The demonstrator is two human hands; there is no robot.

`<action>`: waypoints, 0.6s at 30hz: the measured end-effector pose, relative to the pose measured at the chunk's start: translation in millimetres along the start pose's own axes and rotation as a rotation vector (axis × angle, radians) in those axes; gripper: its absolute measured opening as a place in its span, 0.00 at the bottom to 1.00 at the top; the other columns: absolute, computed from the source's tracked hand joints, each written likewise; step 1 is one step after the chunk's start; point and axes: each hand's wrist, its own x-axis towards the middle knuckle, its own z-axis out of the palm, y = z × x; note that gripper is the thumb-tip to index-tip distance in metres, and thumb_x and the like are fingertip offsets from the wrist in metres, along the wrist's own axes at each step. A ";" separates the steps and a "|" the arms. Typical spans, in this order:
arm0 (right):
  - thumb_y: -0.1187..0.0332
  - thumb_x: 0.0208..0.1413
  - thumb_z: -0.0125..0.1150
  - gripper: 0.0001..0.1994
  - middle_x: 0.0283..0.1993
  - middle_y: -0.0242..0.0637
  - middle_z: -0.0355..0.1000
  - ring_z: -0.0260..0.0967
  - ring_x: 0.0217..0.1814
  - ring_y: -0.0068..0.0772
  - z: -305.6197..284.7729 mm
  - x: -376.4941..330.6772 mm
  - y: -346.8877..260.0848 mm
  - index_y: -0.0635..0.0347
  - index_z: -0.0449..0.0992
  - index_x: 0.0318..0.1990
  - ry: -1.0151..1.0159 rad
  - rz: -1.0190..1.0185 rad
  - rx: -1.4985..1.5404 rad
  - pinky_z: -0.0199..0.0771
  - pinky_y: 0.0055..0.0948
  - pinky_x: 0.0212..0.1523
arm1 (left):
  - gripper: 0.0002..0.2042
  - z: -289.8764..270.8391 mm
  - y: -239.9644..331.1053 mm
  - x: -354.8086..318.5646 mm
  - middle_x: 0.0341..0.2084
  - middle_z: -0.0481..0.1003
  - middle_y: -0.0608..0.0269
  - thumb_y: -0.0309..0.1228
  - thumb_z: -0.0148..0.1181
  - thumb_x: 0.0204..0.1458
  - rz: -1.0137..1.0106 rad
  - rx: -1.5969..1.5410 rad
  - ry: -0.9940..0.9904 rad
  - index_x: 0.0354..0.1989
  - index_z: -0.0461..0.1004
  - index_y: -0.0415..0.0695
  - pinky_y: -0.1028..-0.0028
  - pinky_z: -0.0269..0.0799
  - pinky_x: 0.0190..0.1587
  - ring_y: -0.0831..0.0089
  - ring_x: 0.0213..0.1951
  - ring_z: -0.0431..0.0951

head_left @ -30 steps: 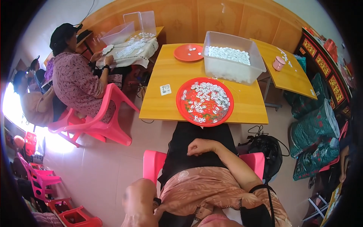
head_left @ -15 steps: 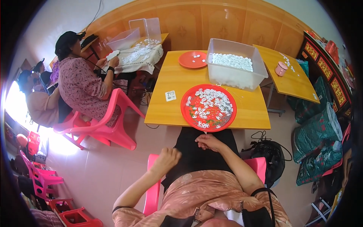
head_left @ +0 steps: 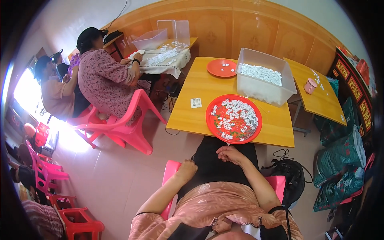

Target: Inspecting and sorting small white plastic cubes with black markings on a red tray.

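My left hand (head_left: 187, 170) is closed in a loose fist at the left side of my lap, against the black cloth (head_left: 208, 164). Whatever its fingers may hold is hidden. Over my right thigh, my right hand (head_left: 230, 154) has its fingers curled together, just short of the table edge; I cannot make out anything in them. A tiny white tip shows between that hand and the rim of the red round tray (head_left: 209, 122). Many small white pieces with dark and red marks (head_left: 240, 114) lie in the tray, mostly toward its right side.
Behind the tray stand a clear plastic bin (head_left: 266, 94) of white pieces and a red plate (head_left: 216, 71). A printed card (head_left: 196, 103) lies on the yellow table (head_left: 184, 120). A pink cup (head_left: 310, 85) is on the right table. A person (head_left: 108, 72) works at left; a black bag (head_left: 286, 176) sits right.
The whole view has swung, so the tables now sit further right and slightly lower. My left hand has come down onto my lap. My right hand keeps nearly the same pose by the tray.
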 end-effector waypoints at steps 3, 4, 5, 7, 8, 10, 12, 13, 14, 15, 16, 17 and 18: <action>0.76 0.67 0.52 0.08 0.36 0.38 0.77 0.72 0.30 0.26 -2.3 6.4 13.9 0.64 0.77 0.48 0.102 -0.018 0.036 0.75 0.24 0.33 | 0.09 -0.5 1.5 -6.1 0.37 0.83 0.55 0.31 0.59 0.55 0.012 0.000 0.016 0.32 0.86 0.44 0.62 0.80 0.45 0.59 0.43 0.84; 0.76 0.67 0.52 0.08 0.36 0.38 0.77 0.72 0.30 0.26 -3.2 9.6 16.9 0.64 0.77 0.48 0.101 -0.022 0.033 0.75 0.24 0.33 | 0.09 0.7 1.8 -6.7 0.36 0.83 0.55 0.31 0.58 0.55 0.013 0.001 0.042 0.32 0.86 0.44 0.62 0.80 0.46 0.59 0.43 0.84; 0.73 0.67 0.55 0.07 0.38 0.37 0.77 0.74 0.35 0.28 -2.1 13.3 17.2 0.62 0.76 0.48 0.232 -0.011 0.163 0.78 0.30 0.39 | 0.09 2.6 1.6 -7.3 0.36 0.83 0.55 0.31 0.58 0.55 0.008 0.005 0.046 0.32 0.86 0.44 0.62 0.80 0.46 0.59 0.43 0.84; 0.69 0.68 0.58 0.07 0.40 0.36 0.78 0.75 0.40 0.30 -1.6 25.1 13.2 0.60 0.76 0.48 0.355 -0.005 0.288 0.80 0.36 0.45 | 0.10 6.6 1.1 -9.2 0.36 0.83 0.55 0.31 0.58 0.55 -0.013 0.005 0.044 0.32 0.86 0.43 0.62 0.80 0.45 0.59 0.43 0.84; 0.65 0.68 0.60 0.08 0.39 0.34 0.77 0.74 0.44 0.31 -2.9 32.5 10.7 0.56 0.76 0.48 0.447 0.027 0.376 0.77 0.43 0.50 | 0.10 6.8 1.0 -10.7 0.36 0.83 0.55 0.31 0.58 0.55 -0.016 0.008 0.046 0.32 0.86 0.43 0.62 0.80 0.45 0.59 0.43 0.84; 0.58 0.66 0.64 0.09 0.39 0.31 0.74 0.70 0.50 0.33 -16.4 48.1 21.8 0.47 0.76 0.48 0.586 0.086 0.493 0.69 0.54 0.62 | 0.09 5.2 3.5 -11.7 0.35 0.83 0.55 0.31 0.58 0.55 0.001 0.022 0.064 0.32 0.86 0.43 0.62 0.80 0.45 0.60 0.43 0.84; 0.58 0.66 0.63 0.09 0.41 0.32 0.73 0.69 0.47 0.33 -36.4 75.6 41.2 0.47 0.76 0.48 0.640 0.067 0.452 0.69 0.51 0.64 | 0.10 4.1 4.0 -6.8 0.35 0.83 0.55 0.31 0.58 0.55 0.014 0.032 0.067 0.33 0.86 0.43 0.62 0.80 0.45 0.60 0.43 0.84; 0.58 0.66 0.63 0.08 0.42 0.33 0.71 0.69 0.44 0.34 -42.1 88.3 50.0 0.46 0.76 0.48 0.682 0.064 0.400 0.69 0.48 0.65 | 0.10 3.5 4.0 -7.6 0.35 0.83 0.55 0.31 0.58 0.55 0.008 0.032 0.060 0.33 0.86 0.43 0.62 0.80 0.45 0.60 0.42 0.84; 0.58 0.66 0.63 0.08 0.42 0.33 0.71 0.69 0.44 0.34 -44.6 98.8 57.6 0.46 0.76 0.48 0.669 0.067 0.393 0.69 0.48 0.65 | 0.10 5.4 3.5 -12.5 0.35 0.83 0.55 0.31 0.58 0.55 -0.006 0.031 0.055 0.33 0.86 0.43 0.62 0.80 0.45 0.60 0.42 0.84; 0.59 0.66 0.62 0.10 0.46 0.35 0.71 0.68 0.48 0.35 -48.1 104.8 68.9 0.46 0.75 0.51 0.714 0.037 0.231 0.69 0.47 0.66 | 0.10 5.4 3.4 -15.2 0.35 0.83 0.56 0.31 0.58 0.55 -0.005 0.023 0.052 0.33 0.86 0.44 0.62 0.80 0.45 0.60 0.42 0.84; 0.59 0.66 0.62 0.12 0.50 0.37 0.71 0.68 0.52 0.37 -51.8 109.1 79.1 0.47 0.75 0.53 0.755 0.005 0.069 0.68 0.47 0.67 | 0.10 5.3 3.4 -18.3 0.35 0.84 0.56 0.31 0.58 0.55 -0.006 0.016 0.049 0.33 0.86 0.44 0.62 0.80 0.45 0.60 0.42 0.84; 0.60 0.66 0.61 0.14 0.53 0.39 0.71 0.68 0.56 0.39 -53.5 118.5 85.3 0.48 0.74 0.56 0.800 -0.029 -0.091 0.68 0.46 0.69 | 0.10 5.6 3.8 -17.6 0.35 0.84 0.56 0.31 0.58 0.55 -0.003 0.020 0.054 0.33 0.86 0.44 0.62 0.80 0.45 0.60 0.42 0.84; 0.60 0.66 0.60 0.16 0.57 0.40 0.71 0.68 0.59 0.40 -58.4 128.5 87.7 0.49 0.73 0.59 0.853 -0.066 -0.244 0.67 0.45 0.70 | 0.10 2.2 5.8 -12.9 0.35 0.83 0.56 0.32 0.58 0.55 0.011 0.009 0.056 0.32 0.86 0.44 0.62 0.80 0.45 0.60 0.42 0.84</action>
